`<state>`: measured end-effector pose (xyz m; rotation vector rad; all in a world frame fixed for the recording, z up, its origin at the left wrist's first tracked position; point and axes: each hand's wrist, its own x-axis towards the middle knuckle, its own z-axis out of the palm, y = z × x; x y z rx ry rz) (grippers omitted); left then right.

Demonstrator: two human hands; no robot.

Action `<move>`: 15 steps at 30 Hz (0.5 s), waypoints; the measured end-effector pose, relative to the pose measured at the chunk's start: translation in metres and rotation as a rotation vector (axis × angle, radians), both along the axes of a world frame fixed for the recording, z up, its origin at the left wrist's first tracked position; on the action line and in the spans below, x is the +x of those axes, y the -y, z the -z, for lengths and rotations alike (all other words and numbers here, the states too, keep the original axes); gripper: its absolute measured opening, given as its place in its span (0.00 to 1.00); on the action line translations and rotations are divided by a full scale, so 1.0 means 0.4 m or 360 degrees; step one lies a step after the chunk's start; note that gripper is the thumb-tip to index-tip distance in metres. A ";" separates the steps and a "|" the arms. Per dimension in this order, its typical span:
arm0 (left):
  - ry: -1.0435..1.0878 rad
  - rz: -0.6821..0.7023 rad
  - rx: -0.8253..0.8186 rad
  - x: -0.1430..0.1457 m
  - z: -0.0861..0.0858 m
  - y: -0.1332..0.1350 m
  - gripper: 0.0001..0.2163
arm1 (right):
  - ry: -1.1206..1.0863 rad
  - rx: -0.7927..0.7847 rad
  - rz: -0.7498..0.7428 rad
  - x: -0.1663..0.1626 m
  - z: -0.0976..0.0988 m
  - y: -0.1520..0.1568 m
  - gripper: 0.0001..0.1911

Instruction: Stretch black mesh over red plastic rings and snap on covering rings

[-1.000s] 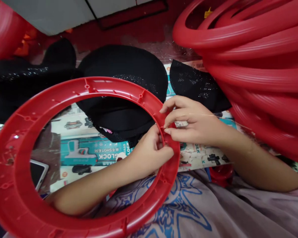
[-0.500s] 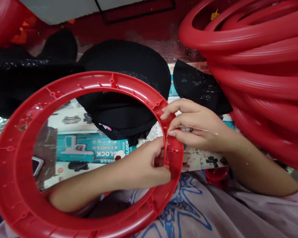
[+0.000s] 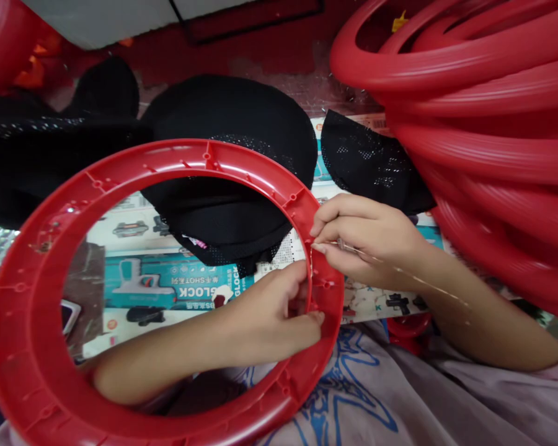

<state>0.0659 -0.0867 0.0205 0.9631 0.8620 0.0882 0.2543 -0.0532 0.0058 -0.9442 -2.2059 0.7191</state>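
Note:
A large red plastic ring [image 3: 9, 288], with its ribbed, hollow side showing, rests tilted over my lap and the table edge. My left hand [image 3: 279, 313] reaches through the opening and is closed on the ring's right rim, thumb on the channel and other fingers partly hidden. Against that same rim, my right hand [image 3: 369, 238] pinches a thin copper-coloured wire [image 3: 418, 275]. The wire's loose length trails over my right wrist and forearm, while a short stretch runs along the inner rim toward my left fingers. Small electronic parts [image 3: 44, 243] sit in the channel at the left.
Black fabric pieces [image 3: 232, 111] lie behind the ring, with a smaller perforated black piece [image 3: 367, 161] to the right. Printed cardboard [image 3: 144, 282] covers the table. Stacked red rings [image 3: 483, 124] crowd the right side. A white-edged device [image 3: 69, 316] shows through the ring.
My right fingers have drawn closer together on the wire at the rim. More of its loose length now shows along my forearm. My left hand keeps its hold on the ring.

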 end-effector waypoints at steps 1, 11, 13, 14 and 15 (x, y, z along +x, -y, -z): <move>0.0008 -0.0046 -0.0006 0.001 -0.001 0.000 0.13 | 0.0005 0.0019 -0.0001 0.000 0.002 0.001 0.06; 0.0116 -0.0558 -0.0038 0.020 0.025 -0.007 0.13 | 0.0075 -0.0047 -0.0004 -0.004 0.008 0.006 0.07; 0.0110 -0.0570 0.0013 0.022 0.034 -0.007 0.15 | 0.0070 -0.0055 -0.0024 -0.007 0.007 0.005 0.07; 0.0113 -0.0578 0.0054 0.022 0.037 -0.007 0.16 | 0.0055 -0.0042 -0.0050 -0.008 0.006 0.004 0.08; 0.0111 -0.0576 0.0101 0.021 0.038 -0.007 0.17 | 0.0038 -0.0028 -0.0090 -0.009 0.004 0.003 0.08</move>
